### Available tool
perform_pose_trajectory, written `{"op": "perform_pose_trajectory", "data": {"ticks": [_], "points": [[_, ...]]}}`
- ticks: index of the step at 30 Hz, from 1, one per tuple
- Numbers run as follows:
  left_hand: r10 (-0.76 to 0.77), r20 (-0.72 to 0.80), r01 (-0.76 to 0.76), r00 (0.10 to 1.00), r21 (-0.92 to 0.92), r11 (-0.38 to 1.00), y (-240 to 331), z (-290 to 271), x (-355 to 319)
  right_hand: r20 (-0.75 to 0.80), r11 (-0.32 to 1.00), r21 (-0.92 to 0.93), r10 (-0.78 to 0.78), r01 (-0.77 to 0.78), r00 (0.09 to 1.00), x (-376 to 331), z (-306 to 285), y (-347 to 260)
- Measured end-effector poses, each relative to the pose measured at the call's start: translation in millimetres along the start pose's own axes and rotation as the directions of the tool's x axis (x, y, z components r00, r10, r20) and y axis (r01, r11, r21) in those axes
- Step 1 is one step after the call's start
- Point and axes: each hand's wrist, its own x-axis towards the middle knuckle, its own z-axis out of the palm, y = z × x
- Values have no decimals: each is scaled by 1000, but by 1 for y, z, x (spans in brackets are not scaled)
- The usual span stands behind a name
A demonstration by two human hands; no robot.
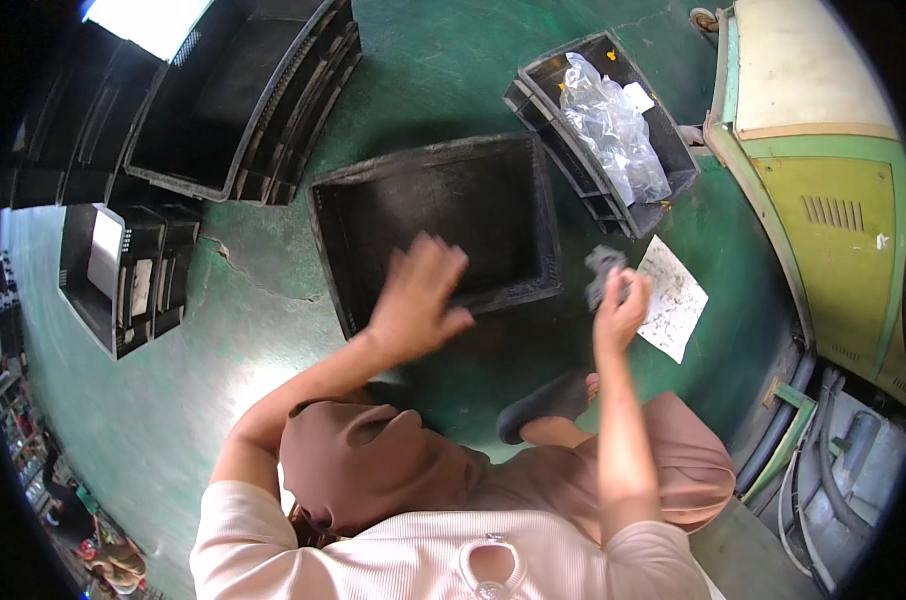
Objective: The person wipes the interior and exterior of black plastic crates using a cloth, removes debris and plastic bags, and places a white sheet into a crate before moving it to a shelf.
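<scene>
A left hand (420, 308), blurred, thumb spread from its fingers, is over the near side of a black crate (478, 215). Farther right, the right hand (623, 312) clamps a blurred gray rag (603, 268) in its fingers, beside marked white paper (675, 300).

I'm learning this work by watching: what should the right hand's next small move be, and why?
Probably a short move left, bringing the right hand over the black crate: it grips a blurred grey thing just outside the crate's right side, and the open left hand appears over the crate's near edge.
</scene>
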Motion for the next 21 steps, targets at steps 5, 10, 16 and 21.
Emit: {"op": "perform_pose_trajectory", "data": {"ticks": [5, 10, 16, 21], "points": [[22, 345, -24, 938, 3, 1000, -22, 64, -7, 268, 975, 58, -221, 213, 938, -20, 62, -16], [-76, 196, 98, 978, -106, 989, -22, 65, 16, 391, 874, 266, -483, 406, 783, 84, 129, -30], [-199, 245, 212, 949, -30, 977, -12, 51, 27, 326, 824, 322, -558, 466, 763, 174, 253, -109], [-304, 210, 323, 929, -63, 944, -11, 56, 24, 343, 784, 439, -598, 439, 725, 132, 197, -58]]}}
